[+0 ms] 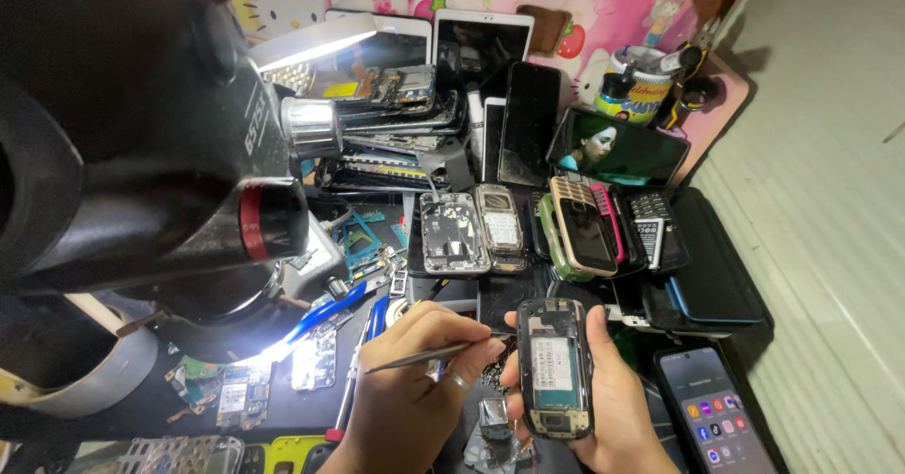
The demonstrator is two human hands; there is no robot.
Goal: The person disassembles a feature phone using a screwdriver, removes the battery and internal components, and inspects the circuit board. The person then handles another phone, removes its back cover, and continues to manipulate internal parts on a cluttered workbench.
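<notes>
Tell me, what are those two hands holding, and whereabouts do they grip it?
The right hand cradles an opened phone by its sides. The left hand pinches thin tweezers near their pointed end.

pink cartoon wall (584, 3), grey ribbed floor (830, 201)

pretty packed bench here, a dark worktop (283, 403) buried in stuff: loose circuit boards (231, 394) near the front left, a row of old keypad phones (584, 224) across the middle, a black case (721, 267) right, lit smartphone (712, 417) front right.
</notes>
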